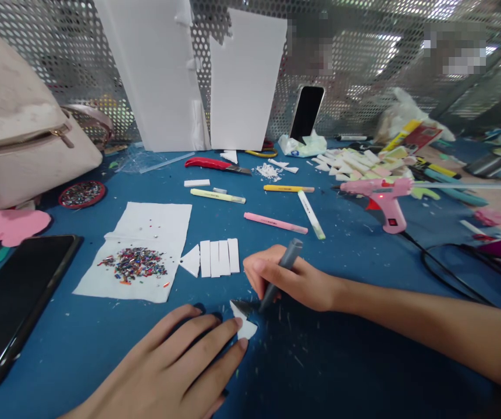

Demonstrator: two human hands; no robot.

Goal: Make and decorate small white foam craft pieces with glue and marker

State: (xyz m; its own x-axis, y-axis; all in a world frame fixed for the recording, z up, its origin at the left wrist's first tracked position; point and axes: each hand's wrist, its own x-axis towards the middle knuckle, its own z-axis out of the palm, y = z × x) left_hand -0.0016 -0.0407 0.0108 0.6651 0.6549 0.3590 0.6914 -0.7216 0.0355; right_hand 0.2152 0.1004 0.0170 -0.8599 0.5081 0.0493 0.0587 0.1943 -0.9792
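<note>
My right hand (287,273) grips a grey-handled craft knife (288,260) like a pen. Its dark blade points left and meets the upper part of a small white foam board piece (245,329). My left hand (180,364) lies with fingers stretched out, two fingertips touching that piece on the blue tabletop. Just beyond, a white triangle (191,261) and several white strips (219,258) lie in a row. A white paper sheet (158,216) to their left carries a heap of small multicoloured beads (139,265).
A pink glue gun (385,198) with a black cable stands right. Highlighters (275,223) and a red utility knife (206,164) lie farther back. A black phone (18,302), a red dish of beads (81,194) and a bag (18,122) are left. White boards (248,81) stand behind.
</note>
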